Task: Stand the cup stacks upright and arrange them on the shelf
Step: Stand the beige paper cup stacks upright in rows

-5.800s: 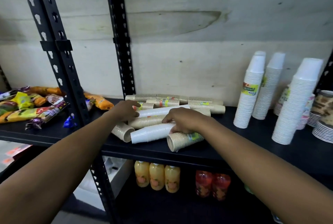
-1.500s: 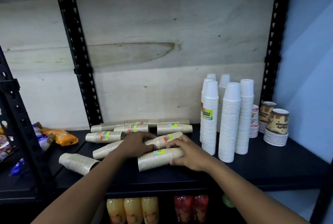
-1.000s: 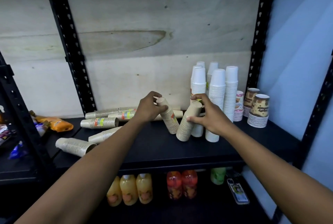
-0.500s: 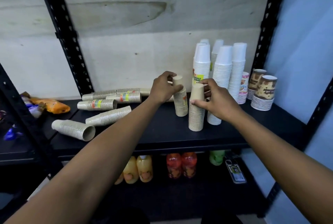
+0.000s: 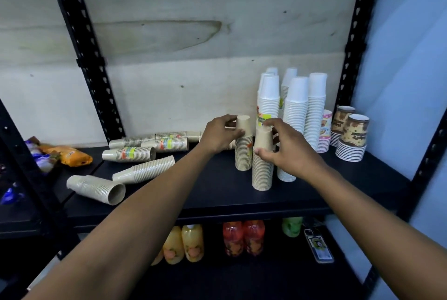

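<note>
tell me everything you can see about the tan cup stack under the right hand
The tan cup stack is a column of nested ribbed cups that look like paper, mouths down. It stands upright near the front of the black shelf, just in front of the tall white cup stacks. The right hand has its grip around the stack's top. A second tan stack, held by the left hand, stands close behind it to the left.

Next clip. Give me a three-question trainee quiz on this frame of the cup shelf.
1. True or false: the two brown cup stacks in the hands stand upright.
2. Which hand holds the stack nearer the shelf's front edge?
3. Are any brown stacks lying down?

Key:
1. True.
2. The right hand; the left hand holds the rear one.
3. Yes, several lying stacks to the left.
</note>
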`<state>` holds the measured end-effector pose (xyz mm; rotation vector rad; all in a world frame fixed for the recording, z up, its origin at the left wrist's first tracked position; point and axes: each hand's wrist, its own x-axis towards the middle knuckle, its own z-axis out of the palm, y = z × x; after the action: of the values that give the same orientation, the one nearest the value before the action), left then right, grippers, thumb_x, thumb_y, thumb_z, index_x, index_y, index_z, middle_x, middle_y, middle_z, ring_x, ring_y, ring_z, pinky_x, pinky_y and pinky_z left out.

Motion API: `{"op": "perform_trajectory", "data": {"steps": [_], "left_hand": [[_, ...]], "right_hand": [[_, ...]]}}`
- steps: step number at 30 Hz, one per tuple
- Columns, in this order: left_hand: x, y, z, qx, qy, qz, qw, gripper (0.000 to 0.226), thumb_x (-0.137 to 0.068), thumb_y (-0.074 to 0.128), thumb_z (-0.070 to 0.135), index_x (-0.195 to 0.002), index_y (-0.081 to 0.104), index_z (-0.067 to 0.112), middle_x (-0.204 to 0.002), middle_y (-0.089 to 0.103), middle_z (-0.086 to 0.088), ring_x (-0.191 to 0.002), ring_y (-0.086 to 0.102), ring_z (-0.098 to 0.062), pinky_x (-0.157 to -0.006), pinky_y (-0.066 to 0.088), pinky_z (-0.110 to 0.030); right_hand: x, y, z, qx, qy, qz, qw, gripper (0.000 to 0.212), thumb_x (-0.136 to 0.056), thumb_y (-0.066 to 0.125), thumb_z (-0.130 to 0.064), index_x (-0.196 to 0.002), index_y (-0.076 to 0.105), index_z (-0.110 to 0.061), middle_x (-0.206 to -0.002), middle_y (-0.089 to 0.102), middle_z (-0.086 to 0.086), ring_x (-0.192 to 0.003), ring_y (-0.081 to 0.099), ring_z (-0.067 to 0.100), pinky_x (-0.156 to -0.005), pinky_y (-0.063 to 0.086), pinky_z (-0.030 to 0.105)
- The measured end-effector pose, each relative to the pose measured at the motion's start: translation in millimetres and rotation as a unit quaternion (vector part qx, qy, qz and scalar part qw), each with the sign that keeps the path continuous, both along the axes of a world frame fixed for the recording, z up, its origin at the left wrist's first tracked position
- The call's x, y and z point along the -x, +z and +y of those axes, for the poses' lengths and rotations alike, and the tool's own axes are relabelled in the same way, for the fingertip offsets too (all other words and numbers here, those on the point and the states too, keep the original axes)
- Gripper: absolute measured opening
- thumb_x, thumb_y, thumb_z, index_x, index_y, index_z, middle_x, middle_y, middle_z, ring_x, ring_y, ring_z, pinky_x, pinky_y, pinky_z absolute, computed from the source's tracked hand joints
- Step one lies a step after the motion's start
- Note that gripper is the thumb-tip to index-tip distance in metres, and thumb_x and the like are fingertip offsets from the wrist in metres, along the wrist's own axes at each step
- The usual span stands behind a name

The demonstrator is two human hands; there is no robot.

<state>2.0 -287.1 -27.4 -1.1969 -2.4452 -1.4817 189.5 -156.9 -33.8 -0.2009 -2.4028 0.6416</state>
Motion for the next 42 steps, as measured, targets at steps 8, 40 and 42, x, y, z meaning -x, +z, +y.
{"op": "perform_trajectory", "data": {"steps": [8,40,42], "left_hand": [[-10.9,13.5,-31.4,0.068,0.02,-0.013,0.997,0.043,-0.08,0.081,0.037,-0.118,0.07,0.02,-0.106,0.074,0.002,-0.085,0.068,-0.009,-0.086,0.056,-0.032],[178.9,-4.4,-0.7,0.349,-0.048,0.173,0.92,0.044,-0.095,0.067,0.023,-0.138,0.06,0.021,-0.14,0.06,-0.001,-0.128,0.055,-0.019,-0.106,0.04,-0.027],[181.5,-6.1,0.0,0.355,-0.049,0.167,0.918,0.049,-0.091,0.072,0.024,-0.138,0.06,0.019,-0.138,0.062,-0.001,-0.125,0.057,-0.018,-0.105,0.042,-0.026]], "right_hand": [[-13.3,19.7,-14.8,-0.07,-0.035,0.052,0.996,0.053,-0.084,0.073,-0.04,-0.13,0.052,-0.023,-0.126,0.049,-0.001,-0.115,0.055,0.019,-0.09,0.051,0.041],[203.5,-35.8,-64.8,-0.249,-0.104,-0.295,0.917,0.059,-0.095,0.05,-0.005,-0.149,0.029,0.0,-0.15,0.03,0.029,-0.149,0.014,0.048,-0.117,0.03,0.053],[206.6,-37.0,-63.9,-0.262,-0.122,-0.305,0.907,0.056,-0.095,0.05,-0.008,-0.148,0.031,-0.002,-0.149,0.033,0.028,-0.146,0.02,0.05,-0.113,0.033,0.054]]}}
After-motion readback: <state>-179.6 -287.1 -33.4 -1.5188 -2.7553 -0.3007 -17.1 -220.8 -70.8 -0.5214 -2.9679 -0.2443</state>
